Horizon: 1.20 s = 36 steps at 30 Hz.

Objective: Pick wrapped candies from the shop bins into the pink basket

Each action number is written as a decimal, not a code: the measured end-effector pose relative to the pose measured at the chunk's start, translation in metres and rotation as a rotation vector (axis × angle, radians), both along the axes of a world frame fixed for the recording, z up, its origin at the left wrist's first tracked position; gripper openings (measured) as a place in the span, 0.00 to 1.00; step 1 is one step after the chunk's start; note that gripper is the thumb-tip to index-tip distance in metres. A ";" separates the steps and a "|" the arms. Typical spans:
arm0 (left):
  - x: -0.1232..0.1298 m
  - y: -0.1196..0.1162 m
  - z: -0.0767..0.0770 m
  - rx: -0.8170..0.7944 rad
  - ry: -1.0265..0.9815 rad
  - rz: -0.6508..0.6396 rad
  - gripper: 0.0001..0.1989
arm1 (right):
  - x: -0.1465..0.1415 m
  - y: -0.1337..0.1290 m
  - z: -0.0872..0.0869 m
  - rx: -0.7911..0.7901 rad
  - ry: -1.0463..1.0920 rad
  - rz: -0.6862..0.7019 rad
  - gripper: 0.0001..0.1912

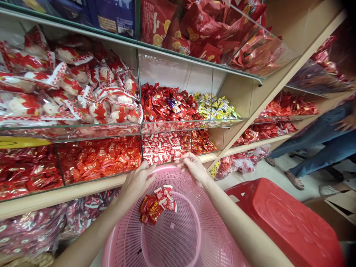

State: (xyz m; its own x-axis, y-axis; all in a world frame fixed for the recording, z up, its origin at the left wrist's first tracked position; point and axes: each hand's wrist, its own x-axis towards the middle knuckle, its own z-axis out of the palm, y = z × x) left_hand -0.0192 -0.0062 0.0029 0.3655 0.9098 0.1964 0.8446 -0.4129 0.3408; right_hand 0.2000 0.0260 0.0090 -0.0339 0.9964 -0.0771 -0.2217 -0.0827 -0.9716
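A pink mesh plastic basket [178, 178] is in front of me, below the shelf edge. My left hand [139, 181] is closed on its far rim at the left. On the same rim, further right, my right hand [191, 167] has its fingers curled closed; their tips are partly hidden. Inside the basket, toward the left, lie several small packets: red ones with yellow print [152, 210] and red-and-white ones [166, 198]. Just beyond the rim is a shelf compartment of matching red-and-white packets [162, 146].
Glass-divided shelves hold orange-red packets [108, 155], bagged red-and-white sweets [69, 85], red sweets [167, 104] and yellow ones [219, 105]. A red plastic stool [294, 222] stands at the right. Another person's legs [317, 144] show beyond it. Plastic-bagged stock [30, 226] lies under the shelf.
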 end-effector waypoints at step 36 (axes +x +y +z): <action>0.000 0.000 -0.001 0.042 0.015 0.019 0.18 | -0.018 -0.060 -0.050 -0.452 -0.230 0.282 0.10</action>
State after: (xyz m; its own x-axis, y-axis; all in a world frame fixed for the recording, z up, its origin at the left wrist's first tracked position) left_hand -0.0190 -0.0061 0.0017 0.3514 0.9078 0.2291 0.8572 -0.4103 0.3112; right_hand 0.1823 -0.0337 -0.0407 -0.2256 0.8179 -0.5292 0.0815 -0.5255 -0.8469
